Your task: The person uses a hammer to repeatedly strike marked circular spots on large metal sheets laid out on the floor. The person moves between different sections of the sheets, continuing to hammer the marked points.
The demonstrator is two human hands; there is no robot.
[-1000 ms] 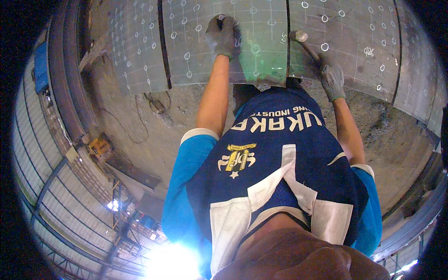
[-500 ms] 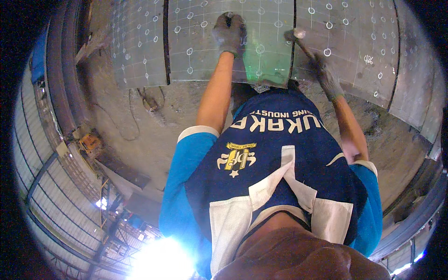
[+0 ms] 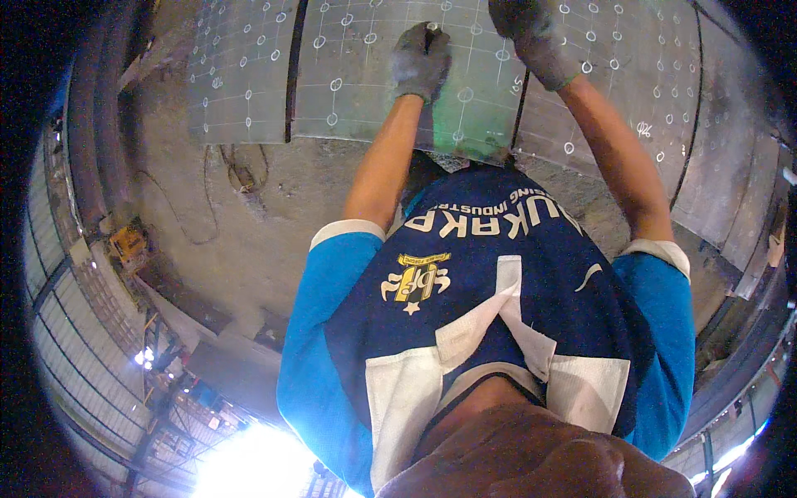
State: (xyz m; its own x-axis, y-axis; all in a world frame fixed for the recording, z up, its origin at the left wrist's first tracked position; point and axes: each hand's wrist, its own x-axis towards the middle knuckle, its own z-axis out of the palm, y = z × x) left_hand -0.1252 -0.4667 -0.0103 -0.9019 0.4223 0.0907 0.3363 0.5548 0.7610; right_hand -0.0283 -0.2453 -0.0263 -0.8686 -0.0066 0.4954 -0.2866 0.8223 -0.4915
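My left hand, in a grey work glove, rests on a grey metal plate marked with chalk lines and small circles. Its fingers are closed around a short dark tool seen nearly end-on, perhaps a punch. Up at the top edge is my right hand, gloved too, with its fingers curled. The hammer it gripped a moment ago is hidden or cut off by the picture's edge. A green tinge of light falls on the plate just below my left hand.
More chalk-marked plates lie alongside, at the left and right, with dark gaps between them. A cable trails over the dusty floor by a small metal piece. An orange-yellow object stands farther left.
My right hand has swung up and left from the right-hand plate, and the hammer has gone from sight. My left hand has shifted slightly right in the picture, still closed.
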